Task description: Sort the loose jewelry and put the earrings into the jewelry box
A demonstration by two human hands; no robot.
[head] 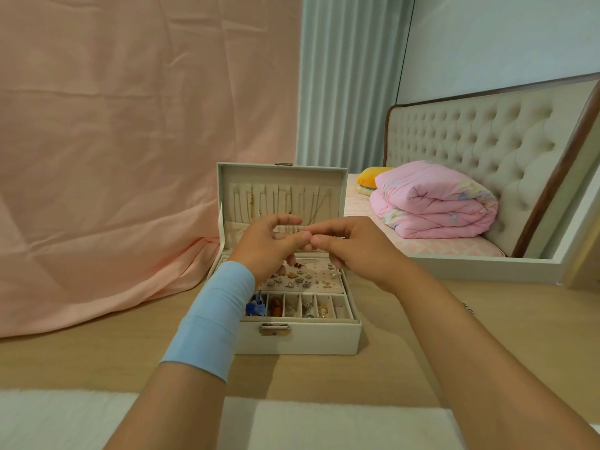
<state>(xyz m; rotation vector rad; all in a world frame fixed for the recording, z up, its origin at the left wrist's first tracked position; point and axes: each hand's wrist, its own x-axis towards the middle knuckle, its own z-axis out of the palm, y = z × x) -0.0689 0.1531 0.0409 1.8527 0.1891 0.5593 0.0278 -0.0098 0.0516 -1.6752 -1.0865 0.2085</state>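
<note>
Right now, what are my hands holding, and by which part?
Cannot tell. The left hand and right hand meet fingertip to fingertip over the open jewelry box; anything pinched between them is hidden.

jewelry box [300, 337] on table [81, 358] | earrings [298, 280] in box tray | quilt [435, 203] on bed [438, 246], behind right | curtain [113, 157] behind left

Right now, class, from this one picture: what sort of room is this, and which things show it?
Most likely a bedroom. A padded headboard stands at the right, a folded pink quilt lies on the mattress before it, and an open jewelry box sits on the wooden table.
</note>
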